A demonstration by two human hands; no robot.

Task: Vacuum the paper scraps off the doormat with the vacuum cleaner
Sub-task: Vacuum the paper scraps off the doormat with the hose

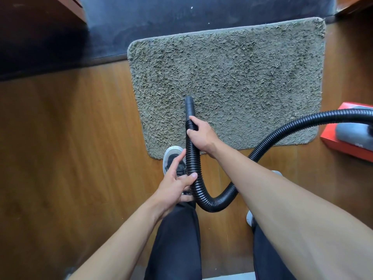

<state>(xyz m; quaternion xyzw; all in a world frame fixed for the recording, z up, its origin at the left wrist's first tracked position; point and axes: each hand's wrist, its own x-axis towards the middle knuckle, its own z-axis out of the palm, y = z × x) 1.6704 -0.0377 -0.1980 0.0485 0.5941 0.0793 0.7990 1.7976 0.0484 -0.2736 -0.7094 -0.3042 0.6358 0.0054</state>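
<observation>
A shaggy grey-green doormat [238, 77] lies on the wooden floor ahead of me. I see no paper scraps on its pile. A black ribbed vacuum hose [282, 130] loops from the right edge, down past my legs and up to a smooth black nozzle [189, 107] that points at the mat's near-left part. My right hand [199, 135] grips the hose just behind the nozzle. My left hand [177, 182] holds the hose lower down, thumb across it and fingers loosely spread.
The red and grey vacuum cleaner body [351, 132] sits at the right edge beside the mat. A dark threshold strip [141, 23] runs behind the mat, with two tiny white specks on it. My shoe [172, 158] touches the mat's near-left corner. Wooden furniture stands at top left.
</observation>
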